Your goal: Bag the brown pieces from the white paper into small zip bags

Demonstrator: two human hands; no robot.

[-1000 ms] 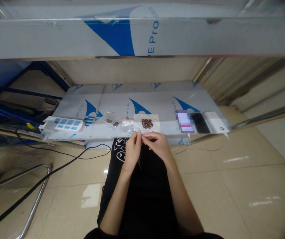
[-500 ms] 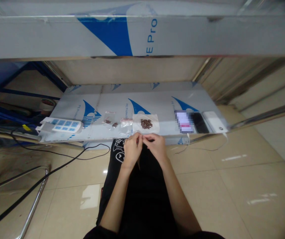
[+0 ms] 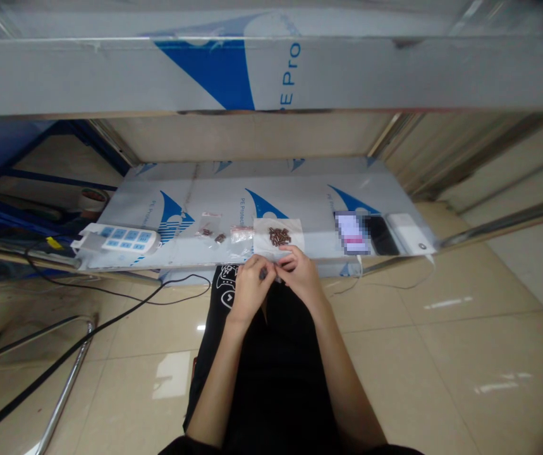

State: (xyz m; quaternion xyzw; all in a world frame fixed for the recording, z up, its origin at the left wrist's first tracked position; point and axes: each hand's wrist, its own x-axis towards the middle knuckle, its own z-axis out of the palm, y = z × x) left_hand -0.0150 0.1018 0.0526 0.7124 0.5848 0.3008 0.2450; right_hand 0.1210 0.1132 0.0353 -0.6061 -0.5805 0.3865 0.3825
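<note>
My left hand (image 3: 251, 289) and my right hand (image 3: 300, 278) meet just in front of the shelf's front edge, above my lap. Both are closed in a pinch, fingertips close together. A faint, pale bit shows between them, too small to name. Beyond my fingers lies a white sheet (image 3: 260, 244) bearing a pile of small brown metallic-looking pieces (image 3: 279, 236). Left of it are small clear plastic bags (image 3: 241, 235) with a reddish strip. Farther left, another clear bag (image 3: 210, 222) and a small cluster of brown pieces (image 3: 220, 238) rest on the shelf.
A white power strip (image 3: 126, 239) sits at the shelf's left end. On the right lie a blurred-out phone (image 3: 353, 232), a black phone (image 3: 382, 235) and a white device (image 3: 408, 234) with cables. An upper film-covered panel (image 3: 370, 76) overhangs the shelf (image 3: 318, 183).
My hands have dropped slightly toward me. The right hand's fingers have lifted and spread a little, while the thumb stays by the left fingertips. The things on the shelf keep their places.
</note>
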